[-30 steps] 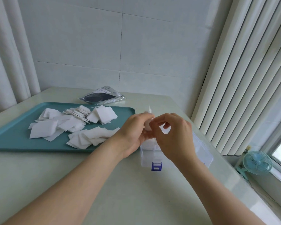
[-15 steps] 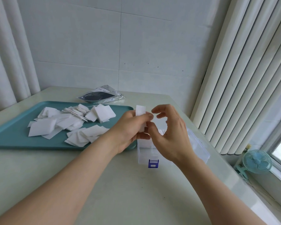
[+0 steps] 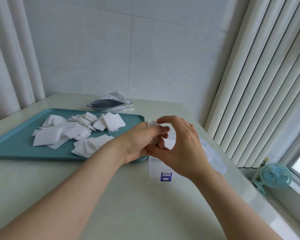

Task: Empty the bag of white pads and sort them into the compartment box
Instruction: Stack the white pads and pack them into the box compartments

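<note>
My left hand (image 3: 139, 142) grips a small stack of white pads (image 3: 152, 123) upright above the clear compartment box (image 3: 156, 168), whose blue latch (image 3: 166, 176) faces me. My right hand (image 3: 182, 146) is curled around the stack from the right, its fingertips touching the top edge of the pads. Both hands hide most of the box and its open lid (image 3: 213, 158). Loose white pads (image 3: 76, 132) lie scattered on the teal tray (image 3: 16, 146) to the left. The emptied silver bag (image 3: 109, 103) lies flat behind the tray.
The pale table (image 3: 128, 205) meets a tiled wall at the back. Vertical blinds (image 3: 260, 84) hang at the right, curtains at the left. A small blue fan (image 3: 275, 175) sits low on the sill beyond the table's right edge.
The pad stack went from hidden between my fingers to standing upright in my left hand. My right hand moved its fingers up onto the stack's top edge. The view drifted slightly.
</note>
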### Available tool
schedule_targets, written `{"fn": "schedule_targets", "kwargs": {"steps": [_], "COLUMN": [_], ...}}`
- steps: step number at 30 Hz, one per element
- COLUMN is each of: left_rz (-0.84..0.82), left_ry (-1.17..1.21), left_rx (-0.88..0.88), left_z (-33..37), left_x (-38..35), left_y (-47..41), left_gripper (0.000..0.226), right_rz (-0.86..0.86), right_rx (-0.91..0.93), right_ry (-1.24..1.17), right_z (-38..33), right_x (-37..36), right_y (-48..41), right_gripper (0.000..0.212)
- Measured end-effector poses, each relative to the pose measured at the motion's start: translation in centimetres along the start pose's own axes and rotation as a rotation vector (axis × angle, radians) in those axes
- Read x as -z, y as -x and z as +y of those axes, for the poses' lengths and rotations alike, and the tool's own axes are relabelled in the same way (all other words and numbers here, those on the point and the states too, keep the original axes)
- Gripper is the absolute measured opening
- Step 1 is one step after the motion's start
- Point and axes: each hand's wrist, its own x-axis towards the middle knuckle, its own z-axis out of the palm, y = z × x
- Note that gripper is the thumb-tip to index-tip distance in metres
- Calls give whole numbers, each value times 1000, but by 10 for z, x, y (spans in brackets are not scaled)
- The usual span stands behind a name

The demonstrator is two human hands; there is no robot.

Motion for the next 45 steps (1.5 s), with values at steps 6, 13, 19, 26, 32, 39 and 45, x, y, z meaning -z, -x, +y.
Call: {"fn": "schedule_targets", "kwargs": {"steps": [6, 13, 19, 26, 32, 39, 45], "left_rz": [-87, -121, -27, 151, 264, 106, 96], "left_ry": [-30, -90, -178, -456, -786, -1064, -1147], "left_rx": [-32, -87, -213, -386, -476, -411, -438], "left_z": [0, -1, -2, -9, -22, -40, -44], "left_x": [-1, -2, -3, -9, -21, -31, -31], "left_y": [0, 1, 0, -5, -5, -8, -9], "left_gripper": [37, 25, 15, 31, 41, 37, 33], "right_rz": [-84, -102, -65, 45, 132, 40, -86], "right_rx": [52, 58, 34, -163, -429, -628, -634], "right_ry": [72, 19, -221, -298, -265, 110, 171], "right_z": [2, 0, -4, 4, 36, 68, 69], "right_x": [0, 2, 12, 13, 34, 49, 45], "right_y": [0, 0, -2, -9, -17, -8, -5], "right_gripper": [81, 72, 36, 20, 30, 36, 31]}}
